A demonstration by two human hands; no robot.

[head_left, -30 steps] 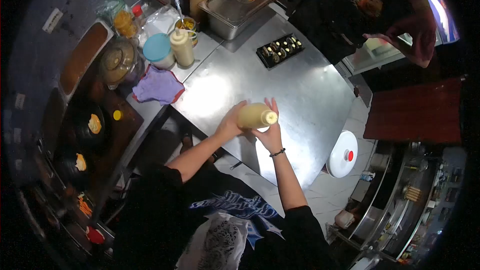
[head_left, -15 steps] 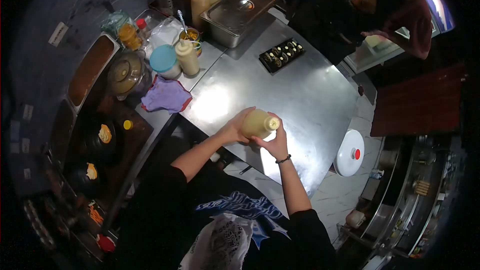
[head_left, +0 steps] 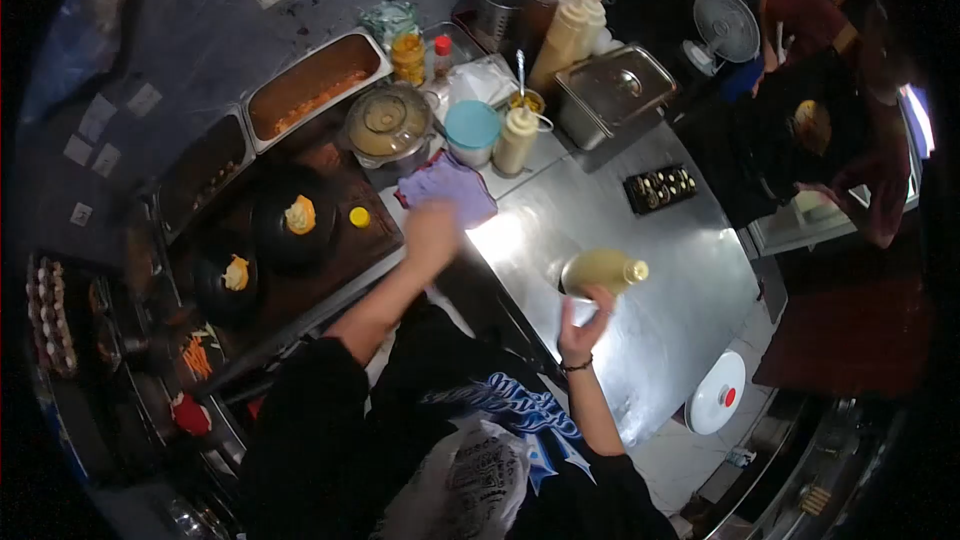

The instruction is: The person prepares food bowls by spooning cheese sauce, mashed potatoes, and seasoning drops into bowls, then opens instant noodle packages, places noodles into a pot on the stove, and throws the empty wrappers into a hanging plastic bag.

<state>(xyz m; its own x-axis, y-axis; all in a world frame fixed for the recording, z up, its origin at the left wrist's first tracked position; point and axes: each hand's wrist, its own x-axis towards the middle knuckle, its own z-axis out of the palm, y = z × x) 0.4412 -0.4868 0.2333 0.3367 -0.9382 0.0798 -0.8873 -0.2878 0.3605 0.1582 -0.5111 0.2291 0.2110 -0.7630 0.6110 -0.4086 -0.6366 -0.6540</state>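
Note:
A squeeze bottle [head_left: 592, 271] with pale yellow contents stands on the steel table, its neck pointing away to the right in this view. Beside its near side is my right hand [head_left: 582, 328], thumb and fingers apart, close to or just touching the bottle. My left hand [head_left: 435, 238] is smeared by motion in front of a purple cloth [head_left: 450, 190], and its fingers cannot be made out. To the left of that hand, a small yellow cap [head_left: 360, 217] lies on the dark counter beside a black pan [head_left: 275, 250] holding a white and orange portion.
At the back are a lidded pot [head_left: 388, 130], a tub with a blue lid [head_left: 472, 127], a cream squeeze bottle [head_left: 516, 143] and a lidded steel pan [head_left: 617, 90]. A black tray [head_left: 660, 188] sits on the steel table [head_left: 690, 270]. Another person [head_left: 830, 130] stands at the far right.
My left hand has left the bottle and moved left toward the counter. The right hand has loosened from around the bottle, which now rests on the table. My view has swung left.

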